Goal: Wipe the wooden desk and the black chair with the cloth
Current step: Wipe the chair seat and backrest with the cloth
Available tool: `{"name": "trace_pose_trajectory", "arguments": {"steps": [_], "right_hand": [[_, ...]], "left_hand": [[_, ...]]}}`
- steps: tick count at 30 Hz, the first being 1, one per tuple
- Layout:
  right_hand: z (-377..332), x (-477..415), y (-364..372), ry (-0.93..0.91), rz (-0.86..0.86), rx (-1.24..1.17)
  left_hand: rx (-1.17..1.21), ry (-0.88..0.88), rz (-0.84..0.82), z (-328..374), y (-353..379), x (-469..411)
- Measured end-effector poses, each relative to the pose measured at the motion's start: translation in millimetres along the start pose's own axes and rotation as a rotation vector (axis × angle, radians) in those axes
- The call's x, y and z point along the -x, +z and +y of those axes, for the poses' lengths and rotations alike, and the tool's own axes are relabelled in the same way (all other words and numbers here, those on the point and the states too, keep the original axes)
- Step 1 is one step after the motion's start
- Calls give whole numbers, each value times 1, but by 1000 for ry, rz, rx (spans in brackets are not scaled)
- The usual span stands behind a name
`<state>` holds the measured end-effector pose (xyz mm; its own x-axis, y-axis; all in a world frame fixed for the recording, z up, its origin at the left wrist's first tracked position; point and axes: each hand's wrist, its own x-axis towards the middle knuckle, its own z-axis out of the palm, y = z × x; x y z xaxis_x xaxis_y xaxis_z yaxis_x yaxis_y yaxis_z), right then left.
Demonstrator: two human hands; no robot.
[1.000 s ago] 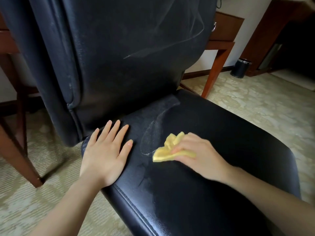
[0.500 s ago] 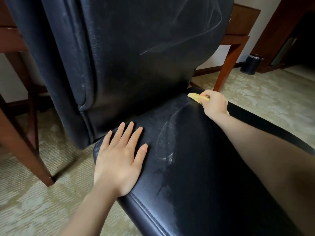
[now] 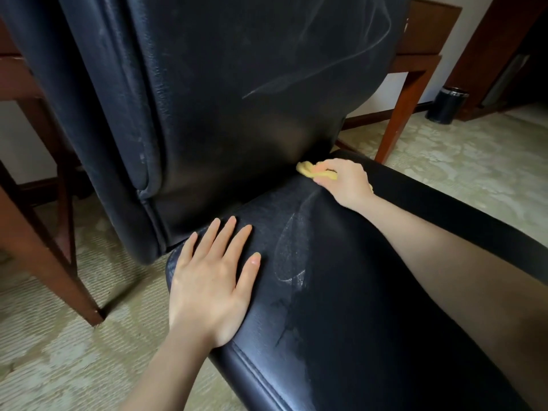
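The black leather chair (image 3: 370, 307) fills most of the view, its backrest upright at the top and its seat running toward the lower right. Pale wipe streaks mark both the backrest and the seat. My right hand (image 3: 345, 182) presses a small yellow cloth (image 3: 308, 169) into the far end of the seat, right where it meets the backrest. My left hand (image 3: 213, 280) lies flat, fingers spread, on the seat's near left corner and holds nothing. The wooden desk (image 3: 421, 40) stands behind the chair, mostly hidden by the backrest.
Desk legs (image 3: 397, 114) stand at the right and at the left (image 3: 50, 262) on patterned pale carpet. A small dark waste bin (image 3: 446, 105) sits by the wall at the right, next to dark wooden furniture (image 3: 489, 48).
My right hand carried the cloth from the middle of the seat up to its back edge, then slightly left along the crease. My left hand stayed flat on the seat.
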<state>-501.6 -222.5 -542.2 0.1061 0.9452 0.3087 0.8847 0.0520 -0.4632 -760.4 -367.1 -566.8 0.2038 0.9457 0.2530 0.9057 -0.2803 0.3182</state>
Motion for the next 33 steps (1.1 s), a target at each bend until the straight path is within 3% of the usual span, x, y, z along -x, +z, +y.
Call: {"name": "trace_pose_trajectory", "arguments": {"steps": [6, 14, 21, 24, 33], "right_hand": [[-10, 63, -17, -190, -135, -159], [-18, 154, -43, -292, -258, -248], [-12, 157, -53, -654, -196, -34], [-3, 122, -45, -573, -110, 81], [-5, 24, -13, -204, 25, 128]], "left_hand": [[-38, 1, -17, 0, -1, -1], [-45, -2, -27, 0, 1, 0], [-31, 10, -24, 1, 1, 1], [-28, 12, -21, 1, 1, 3], [22, 11, 21, -2, 2, 4]]}}
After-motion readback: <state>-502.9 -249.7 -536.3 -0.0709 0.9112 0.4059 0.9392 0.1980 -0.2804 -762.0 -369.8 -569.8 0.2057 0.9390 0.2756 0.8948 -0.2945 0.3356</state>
